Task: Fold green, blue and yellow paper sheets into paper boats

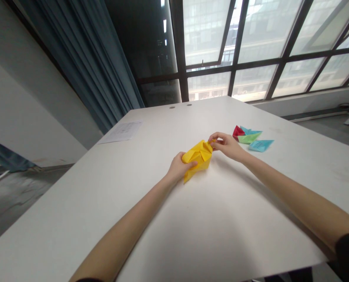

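A folded sheet of yellow paper (200,154) is held up just above the white table, creased, with one pointed corner hanging down at its lower left. My left hand (180,166) grips its left side, the thumb lying across the front and the other fingers behind. At the upper right corner of the paper, my right hand (224,145) pinches the edge between thumb and fingertips. Part of the paper's back is hidden from view.
Right of my right hand lie small folded papers: a red one (237,132), a green one (249,138) and blue ones (261,145). A printed sheet (121,132) rests at the left edge of the white table (151,235). Windows and a blue curtain (104,58) stand beyond.
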Demonstrator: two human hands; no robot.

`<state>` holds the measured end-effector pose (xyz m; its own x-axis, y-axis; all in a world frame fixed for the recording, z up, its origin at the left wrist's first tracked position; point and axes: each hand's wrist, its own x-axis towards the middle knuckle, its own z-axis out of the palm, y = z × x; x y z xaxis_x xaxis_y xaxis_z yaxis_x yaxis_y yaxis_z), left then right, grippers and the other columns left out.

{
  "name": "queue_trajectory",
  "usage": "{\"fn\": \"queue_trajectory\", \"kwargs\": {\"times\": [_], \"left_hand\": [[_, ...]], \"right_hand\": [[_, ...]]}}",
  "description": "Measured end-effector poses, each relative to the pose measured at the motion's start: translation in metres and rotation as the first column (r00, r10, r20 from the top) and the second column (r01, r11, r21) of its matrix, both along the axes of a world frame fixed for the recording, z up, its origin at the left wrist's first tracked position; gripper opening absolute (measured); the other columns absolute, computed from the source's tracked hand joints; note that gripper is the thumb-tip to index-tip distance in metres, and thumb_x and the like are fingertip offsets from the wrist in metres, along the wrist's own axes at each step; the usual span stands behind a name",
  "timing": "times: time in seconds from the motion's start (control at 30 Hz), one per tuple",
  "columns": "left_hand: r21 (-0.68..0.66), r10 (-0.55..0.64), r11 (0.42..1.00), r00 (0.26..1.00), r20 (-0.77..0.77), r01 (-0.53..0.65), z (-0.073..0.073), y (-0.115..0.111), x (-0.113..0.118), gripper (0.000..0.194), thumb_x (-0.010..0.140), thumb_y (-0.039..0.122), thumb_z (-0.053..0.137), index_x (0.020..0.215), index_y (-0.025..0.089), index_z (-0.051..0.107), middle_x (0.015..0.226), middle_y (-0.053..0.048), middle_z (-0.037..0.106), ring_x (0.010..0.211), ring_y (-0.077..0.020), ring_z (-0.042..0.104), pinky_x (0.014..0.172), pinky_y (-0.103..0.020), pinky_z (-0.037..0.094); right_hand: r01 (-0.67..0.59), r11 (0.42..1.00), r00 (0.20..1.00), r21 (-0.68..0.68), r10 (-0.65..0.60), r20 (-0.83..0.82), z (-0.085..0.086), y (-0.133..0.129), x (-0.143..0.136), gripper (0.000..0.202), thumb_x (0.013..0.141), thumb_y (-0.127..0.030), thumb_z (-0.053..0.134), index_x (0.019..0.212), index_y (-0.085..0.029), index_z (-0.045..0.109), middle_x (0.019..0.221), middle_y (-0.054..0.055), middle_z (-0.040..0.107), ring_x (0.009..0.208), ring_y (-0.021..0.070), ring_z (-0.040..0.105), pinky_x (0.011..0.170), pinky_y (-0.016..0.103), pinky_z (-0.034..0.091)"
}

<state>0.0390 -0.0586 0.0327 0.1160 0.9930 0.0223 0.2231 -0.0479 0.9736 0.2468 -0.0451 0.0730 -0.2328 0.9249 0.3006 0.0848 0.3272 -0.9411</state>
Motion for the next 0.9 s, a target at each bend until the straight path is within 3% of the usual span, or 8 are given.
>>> {"fn": "queue_trajectory", "kwargs": {"times": [0.2,0.4,0.57,0.7,0.9], "left_hand": [[-0.037,-0.012,0.999,0.959,0.285,0.023,0.001,0.002,0.001,0.037,0.05,0.017,0.073,0.078,0.015,0.049,0.075,-0.002,0.063,0.068,-0.0144,0.059,0.065,-0.027,0.045],[-0.047,-0.019,0.998,0.904,0.426,0.044,0.001,0.003,0.002,0.041,0.05,0.016,0.075,0.081,0.015,0.049,0.08,-0.003,0.065,0.071,-0.014,0.061,0.07,-0.028,0.046],[-0.041,-0.133,0.984,0.867,0.481,0.174,0.004,0.0,0.002,0.043,0.05,0.016,0.076,0.086,0.014,0.053,0.086,-0.004,0.066,0.077,-0.0155,0.062,0.075,-0.029,0.046],[-0.083,-0.181,0.962,0.835,0.519,0.26,0.005,-0.001,0.002,0.045,0.051,0.015,0.076,0.091,0.013,0.056,0.091,-0.006,0.066,0.081,-0.016,0.062,0.079,-0.03,0.045],[-0.1,-0.25,0.927,0.795,0.552,0.361,0.009,-0.005,0.001,0.047,0.052,0.015,0.076,0.095,0.013,0.058,0.097,-0.009,0.065,0.085,-0.0187,0.062,0.082,-0.032,0.045]], "right_hand": [[0.225,0.971,0.932,-0.078,-0.238,-0.273,-0.006,0.008,0.001,0.025,0.062,-0.019,0.059,0.087,-0.023,0.056,0.085,-0.004,0.049,0.069,0.0068,0.054,0.073,0.028,0.051],[-0.009,0.966,0.949,-0.257,-0.072,-0.306,-0.012,0.003,-0.003,0.055,0.061,-0.021,0.067,0.111,-0.031,0.047,0.105,0.0,0.055,0.09,0.0126,0.056,0.076,0.031,0.049],[-0.212,0.913,0.941,-0.348,0.095,-0.326,-0.015,-0.001,-0.005,0.026,0.071,-0.028,0.063,0.095,-0.021,0.06,0.098,0.005,0.064,0.086,0.0141,0.059,0.076,0.03,0.048],[-0.215,0.884,0.922,-0.414,0.044,-0.385,-0.015,0.0,-0.002,0.014,0.075,-0.026,0.057,0.087,-0.02,0.062,0.095,0.004,0.065,0.079,0.012,0.061,0.071,0.024,0.049],[-0.257,0.856,0.893,-0.449,0.032,-0.449,-0.013,-0.003,0.0,0.018,0.08,-0.031,0.051,0.091,-0.021,0.06,0.096,0.005,0.066,0.083,0.0126,0.062,0.075,0.026,0.049]]}}
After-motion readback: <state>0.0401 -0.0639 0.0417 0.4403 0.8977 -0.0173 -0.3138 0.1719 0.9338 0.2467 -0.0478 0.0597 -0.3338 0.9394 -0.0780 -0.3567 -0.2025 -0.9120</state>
